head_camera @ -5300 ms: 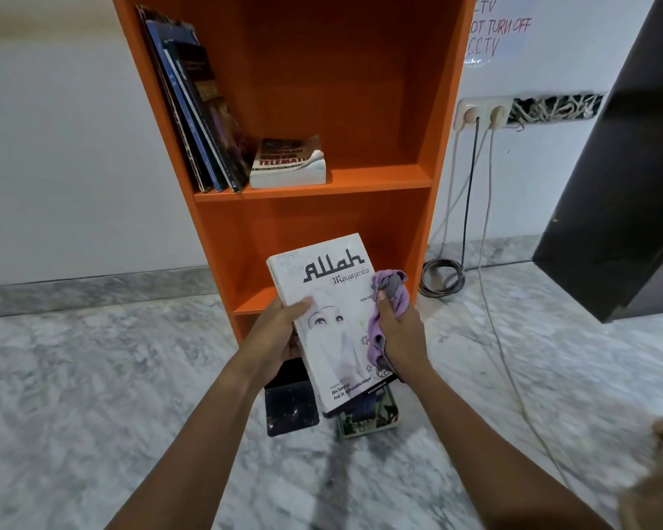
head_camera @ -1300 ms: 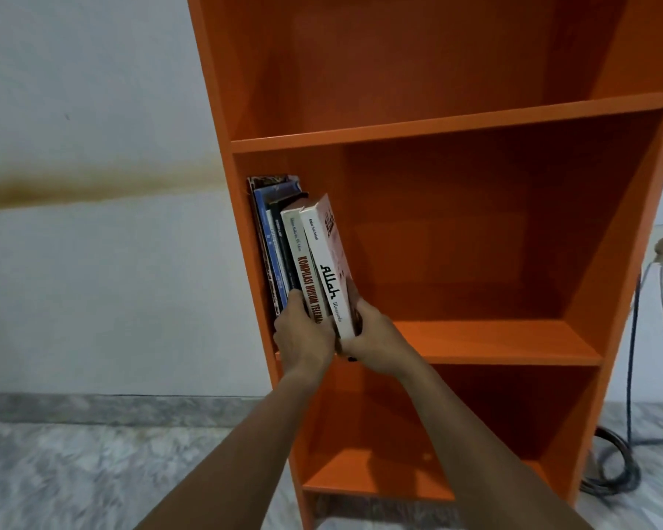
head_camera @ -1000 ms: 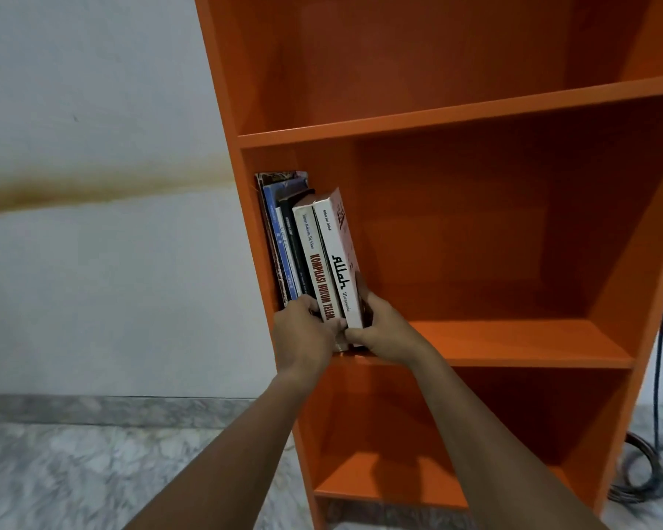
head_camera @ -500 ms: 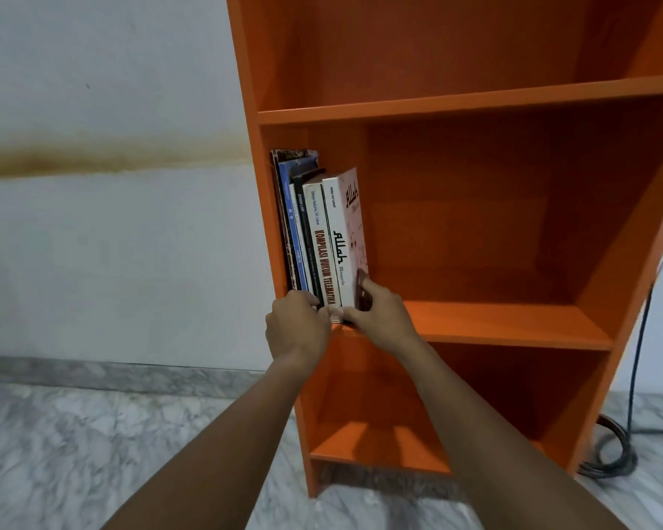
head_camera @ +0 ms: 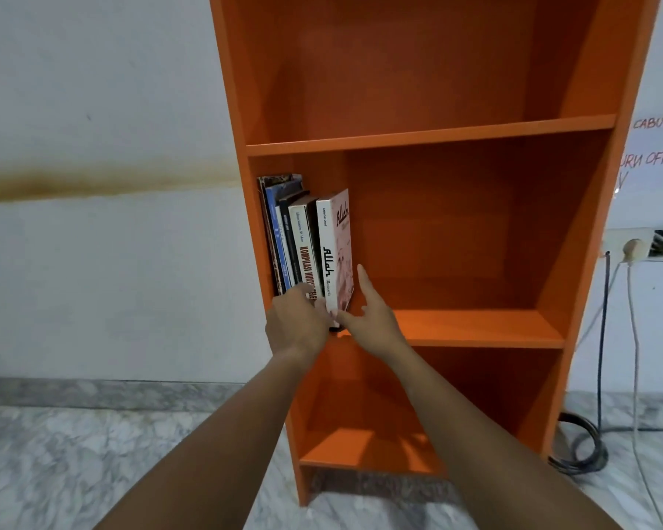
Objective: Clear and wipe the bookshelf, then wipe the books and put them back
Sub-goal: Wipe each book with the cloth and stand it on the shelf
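An orange bookshelf (head_camera: 475, 330) stands against the wall. Several books (head_camera: 288, 239) stand upright at the left end of its middle shelf. The rightmost is a white book (head_camera: 332, 246) with "Allah" on its spine, next to a white book with red lettering (head_camera: 303, 242). My left hand (head_camera: 297, 325) presses its fingertips on the lower spines. My right hand (head_camera: 372, 315) lies with straight fingers along the white book's cover, its thumb at the foot of the spine. No cloth is in view.
The top shelf (head_camera: 429, 135) and bottom shelf (head_camera: 368, 449) hold nothing that I can see. A wall socket (head_camera: 632, 248) with cables (head_camera: 605, 338) running to a coil on the marble floor (head_camera: 54, 460) is at the right.
I wiped the white book with a purple cloth above the floor, then stood it on the middle shelf beside the others. My right fingers have since straightened along its cover.
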Motion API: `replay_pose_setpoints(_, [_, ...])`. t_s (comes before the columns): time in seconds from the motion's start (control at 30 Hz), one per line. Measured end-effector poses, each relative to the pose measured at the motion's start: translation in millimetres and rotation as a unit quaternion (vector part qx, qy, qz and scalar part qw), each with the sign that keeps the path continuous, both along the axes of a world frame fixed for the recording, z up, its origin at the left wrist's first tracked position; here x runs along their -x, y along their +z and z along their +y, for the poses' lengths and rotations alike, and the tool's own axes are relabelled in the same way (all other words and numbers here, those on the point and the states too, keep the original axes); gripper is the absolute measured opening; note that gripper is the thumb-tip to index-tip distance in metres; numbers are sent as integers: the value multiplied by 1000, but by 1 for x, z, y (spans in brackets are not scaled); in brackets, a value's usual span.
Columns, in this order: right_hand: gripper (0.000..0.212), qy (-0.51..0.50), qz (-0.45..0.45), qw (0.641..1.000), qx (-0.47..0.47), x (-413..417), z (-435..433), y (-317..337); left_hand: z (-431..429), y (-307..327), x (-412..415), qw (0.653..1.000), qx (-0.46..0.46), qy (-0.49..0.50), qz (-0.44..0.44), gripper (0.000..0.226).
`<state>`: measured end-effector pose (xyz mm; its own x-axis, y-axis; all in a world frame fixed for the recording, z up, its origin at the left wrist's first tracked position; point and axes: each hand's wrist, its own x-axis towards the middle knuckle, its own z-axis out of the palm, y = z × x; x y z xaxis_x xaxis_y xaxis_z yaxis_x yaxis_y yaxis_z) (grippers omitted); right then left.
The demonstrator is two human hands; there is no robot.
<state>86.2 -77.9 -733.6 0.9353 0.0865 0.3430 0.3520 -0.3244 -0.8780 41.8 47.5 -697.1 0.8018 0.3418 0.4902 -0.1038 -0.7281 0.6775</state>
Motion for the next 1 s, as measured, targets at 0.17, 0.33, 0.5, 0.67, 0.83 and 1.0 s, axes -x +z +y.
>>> replay_pose_setpoints(0.17, [92,25,6,1000,-16,-24,10,-4,-4,3,-21,1000,16,5,-18,32])
replay_pose_setpoints(0.33, [92,23,5,1000,-11,-30,20,-16,0,-7,-23,1000,17,-4,-20,28])
replay_pose_setpoints(0.5, [89,-22,-24,999,34,-6,15,-19,7,-22,-6,999,13,8,29,31])
replay_pose_setpoints(0.67, [75,-130,-87,983,99,52,-4,-56,-2,-81,44,990,5,-19,137,22])
replay_pose_setpoints(0.83, [65,-163,41,964,204,120,-58,-167,-30,-173,95,959,9,-117,257,17])
replay_pose_setpoints(1.0, [67,-154,305,884,319,184,-119,-297,-77,-276,132,859,-5,-224,460,28])
